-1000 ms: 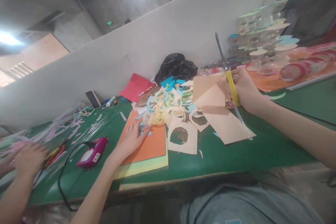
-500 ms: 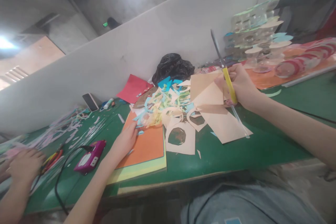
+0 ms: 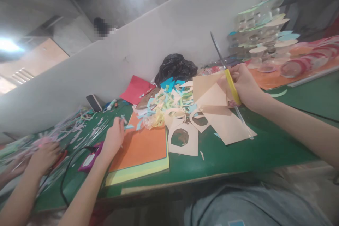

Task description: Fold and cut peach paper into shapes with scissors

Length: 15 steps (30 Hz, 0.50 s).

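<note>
Orange rectangular paper sheet point(image 3: 143, 144): it lies just right of the left hand point(image 3: 114, 136), the nearer one, whose fingers are curled; whether they grip the small blue paper scraps point(image 3: 129, 126) cannot be told. Between the hands, loose multicoloured paper cuttings point(image 3: 172, 99) lie before a crumpled black plastic bag point(image 3: 174, 67), contents hidden. The right hand point(image 3: 242, 83), closed, holds a yellow-handled, metal-bladed cutting tool point(image 3: 232, 86), long axis slanting up-left. Farther right, clear red-banded plastic cups point(image 3: 304, 64); contents indistinct.

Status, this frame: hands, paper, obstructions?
Right hand gripping yellow-handled tool. Left hand at left edge of orange sheet, grip unclear. Paper scraps cluttering its far end.
</note>
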Motion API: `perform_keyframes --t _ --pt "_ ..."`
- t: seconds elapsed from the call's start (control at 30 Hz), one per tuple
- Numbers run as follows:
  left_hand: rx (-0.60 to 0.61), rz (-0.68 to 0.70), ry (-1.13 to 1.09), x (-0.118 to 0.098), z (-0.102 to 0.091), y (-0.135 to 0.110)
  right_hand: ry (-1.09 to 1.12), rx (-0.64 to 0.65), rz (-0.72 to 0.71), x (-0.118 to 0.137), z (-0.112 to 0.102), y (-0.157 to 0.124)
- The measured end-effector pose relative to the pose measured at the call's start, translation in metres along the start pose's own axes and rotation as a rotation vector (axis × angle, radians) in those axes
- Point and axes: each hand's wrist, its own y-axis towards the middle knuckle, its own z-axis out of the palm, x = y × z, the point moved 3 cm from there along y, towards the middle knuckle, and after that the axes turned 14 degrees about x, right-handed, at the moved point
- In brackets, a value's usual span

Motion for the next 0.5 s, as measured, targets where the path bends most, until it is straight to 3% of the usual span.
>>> perform_keyframes --t 0.13,0.23,0.37,0.5 --pt "-0.16 -0.02 -0.009 -0.004 -0.035 0.021 0.041 -0.019 0.044 0.0 0.0 0.001" --pt "-0.118 0.017 0.013 -0.018 -0.042 0.04 0.026 -0.018 0.043 0.001 -0.001 0.002" --pt "0.128 0.118 0.041 -0.04 -0.01 0.058 0.029 -0.047 0.059 0.002 -0.004 0.002" --pt "0.172 0.263 0.008 -0.054 0.022 0.061 0.02 -0.029 0.064 0.0 -0.005 0.002"
